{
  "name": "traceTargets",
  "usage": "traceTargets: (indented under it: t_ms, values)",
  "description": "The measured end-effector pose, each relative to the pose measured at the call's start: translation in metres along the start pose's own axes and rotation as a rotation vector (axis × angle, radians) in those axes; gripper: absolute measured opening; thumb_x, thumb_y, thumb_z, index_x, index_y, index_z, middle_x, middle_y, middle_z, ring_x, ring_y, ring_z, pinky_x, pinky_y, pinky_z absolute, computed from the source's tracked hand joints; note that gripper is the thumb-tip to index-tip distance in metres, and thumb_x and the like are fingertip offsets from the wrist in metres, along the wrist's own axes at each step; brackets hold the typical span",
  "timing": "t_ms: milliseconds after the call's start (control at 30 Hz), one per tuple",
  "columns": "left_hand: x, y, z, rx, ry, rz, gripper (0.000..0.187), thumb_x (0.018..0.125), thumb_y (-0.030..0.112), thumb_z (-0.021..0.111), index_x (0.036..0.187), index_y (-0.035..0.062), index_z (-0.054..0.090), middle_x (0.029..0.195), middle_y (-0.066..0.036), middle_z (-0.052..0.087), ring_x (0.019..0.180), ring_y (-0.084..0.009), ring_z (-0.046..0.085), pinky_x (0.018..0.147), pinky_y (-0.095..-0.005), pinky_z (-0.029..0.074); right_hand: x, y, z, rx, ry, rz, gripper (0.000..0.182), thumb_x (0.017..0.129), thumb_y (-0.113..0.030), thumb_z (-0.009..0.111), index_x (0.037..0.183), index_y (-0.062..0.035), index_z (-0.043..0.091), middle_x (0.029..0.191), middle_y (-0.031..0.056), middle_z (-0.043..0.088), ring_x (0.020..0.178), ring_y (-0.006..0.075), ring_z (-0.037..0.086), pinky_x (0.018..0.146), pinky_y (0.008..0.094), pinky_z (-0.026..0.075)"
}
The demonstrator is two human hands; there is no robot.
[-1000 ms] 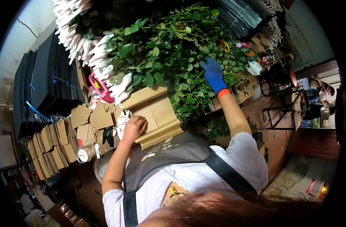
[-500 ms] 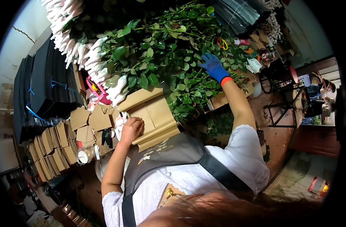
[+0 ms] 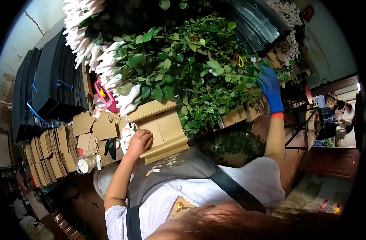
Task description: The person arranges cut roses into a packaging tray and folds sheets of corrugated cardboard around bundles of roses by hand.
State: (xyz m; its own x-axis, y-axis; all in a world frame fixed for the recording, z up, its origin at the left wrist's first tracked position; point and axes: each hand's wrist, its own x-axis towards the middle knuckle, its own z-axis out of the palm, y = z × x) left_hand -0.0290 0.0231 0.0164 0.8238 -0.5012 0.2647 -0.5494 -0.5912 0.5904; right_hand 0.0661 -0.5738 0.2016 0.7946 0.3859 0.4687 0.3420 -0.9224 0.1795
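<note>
My left hand (image 3: 139, 142) is bare and rests with bent fingers on the left edge of a brown cardboard wrap (image 3: 167, 130), which lies against my apron. My right hand (image 3: 271, 89), in a blue glove with an orange cuff, is closed round leafy rose stems (image 3: 235, 76) at the right end of the pile. Its fingertips are partly behind leaves. A large heap of green rose stems (image 3: 171, 64) spreads beyond the wrap. White net-covered rose heads (image 3: 111, 64) point left at the heap's left side.
Stacks of black sheets (image 3: 51, 80) stand at the left, above rows of folded cardboard (image 3: 51, 154). A pink holder (image 3: 105, 96) is left of the roses. Yellow-handled scissors (image 3: 238, 60) and wrapped dark sleeves (image 3: 259, 24) lie at the upper right. Other people (image 3: 343, 120) appear far right.
My right hand has moved right from the leaves and now has stems in it, lifted a little. My left hand has stayed on the wrap's edge. The view has shifted slightly.
</note>
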Motion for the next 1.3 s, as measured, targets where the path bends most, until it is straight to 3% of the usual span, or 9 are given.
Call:
traceTargets:
  t_ms: [100,300,367,533,633,833,967,1133,1300]
  values:
    - [0.002,0.006,-0.007,-0.04,-0.018,-0.038,0.022,0.078,0.013,0.079,0.096,0.0024,0.072,0.1,-0.013,0.068,0.098,-0.0315,0.065,0.085,-0.0385,0.054,-0.003,-0.051,-0.02,0.192,0.004,-0.014,0.023,0.097,-0.029,0.061,0.11,-0.0133,0.073,0.121,0.0097,0.065,0.1,0.0297,0.063,0.085,0.041,0.051]
    - [0.001,0.008,-0.013,-0.233,-0.108,-0.325,0.106,0.066,0.033,0.092,0.151,0.0107,0.032,0.114,-0.014,0.069,0.106,-0.0335,0.065,0.091,-0.0394,0.053,0.016,-0.173,0.015,0.756,-0.155,-0.166,0.013,0.089,-0.023,0.068,0.099,-0.0166,0.074,0.071,0.0027,0.063,0.075,0.0255,0.061,0.064,0.039,0.048]
    - [-0.001,0.009,-0.013,-0.379,-0.043,-0.384,0.111,0.065,0.034,0.093,0.153,0.0112,0.03,0.113,-0.013,0.069,0.107,-0.0329,0.065,0.092,-0.0385,0.053,-0.004,-0.203,0.065,0.692,-0.316,-0.269,0.017,0.088,-0.025,0.067,0.103,-0.02,0.07,0.083,0.0058,0.065,0.078,0.0296,0.063,0.073,0.0438,0.05]
    - [-0.001,-0.005,-0.007,-0.12,-0.104,-0.2,0.059,0.074,0.032,0.086,0.126,0.015,0.066,0.095,-0.01,0.063,0.085,-0.03,0.059,0.076,-0.0397,0.05,-0.002,-0.233,0.108,0.407,-0.759,-0.356,0.018,0.085,-0.033,0.068,0.095,-0.0177,0.069,0.096,0.0083,0.069,0.092,0.0319,0.067,0.078,0.0454,0.052]
    - [0.001,0.002,-0.007,-0.056,-0.041,-0.131,0.052,0.075,0.033,0.084,0.121,0.0143,0.068,0.094,-0.009,0.062,0.085,-0.0294,0.058,0.074,-0.0402,0.049,0.077,-0.224,0.044,0.364,-0.813,-0.205,0.02,0.087,-0.034,0.064,0.096,-0.0174,0.07,0.102,0.0075,0.071,0.093,0.0325,0.067,0.08,0.0463,0.053]
    - [0.017,0.01,-0.024,-0.008,-0.152,-0.135,0.049,0.082,0.04,0.078,0.124,0.0199,0.066,0.128,-0.015,0.057,0.111,-0.0368,0.059,0.093,-0.0434,0.051,0.225,-0.189,0.128,0.343,0.229,0.126,0.029,0.092,-0.031,0.062,0.115,-0.0143,0.07,0.121,0.012,0.068,0.113,0.0326,0.063,0.096,0.0434,0.051]
    - [0.027,0.018,-0.02,0.162,-0.239,-0.102,0.039,0.085,0.043,0.073,0.113,0.0163,0.068,0.127,-0.012,0.059,0.107,-0.0341,0.059,0.09,-0.0426,0.052,0.23,-0.195,0.191,0.298,0.17,0.163,0.027,0.091,-0.028,0.065,0.111,-0.0104,0.071,0.127,0.0115,0.065,0.117,0.0318,0.061,0.099,0.0415,0.049]
    - [0.022,0.02,-0.016,0.088,-0.136,-0.165,0.035,0.084,0.034,0.073,0.105,0.0066,0.066,0.122,-0.012,0.061,0.104,-0.0347,0.059,0.087,-0.0435,0.051,0.181,-0.205,0.057,0.627,0.396,-0.001,0.023,0.089,-0.009,0.067,0.112,-0.0091,0.071,0.116,0.0118,0.071,0.109,0.0303,0.067,0.093,0.0373,0.053]
    - [0.014,0.016,-0.01,-0.1,-0.129,-0.456,0.033,0.085,0.028,0.073,0.11,0.0082,0.065,0.114,-0.012,0.066,0.102,-0.0339,0.062,0.086,-0.0417,0.051,0.096,-0.197,0.007,0.864,0.042,-0.177,0.021,0.092,-0.018,0.068,0.111,-0.014,0.074,0.11,0.0091,0.073,0.101,0.0255,0.07,0.089,0.0367,0.055]
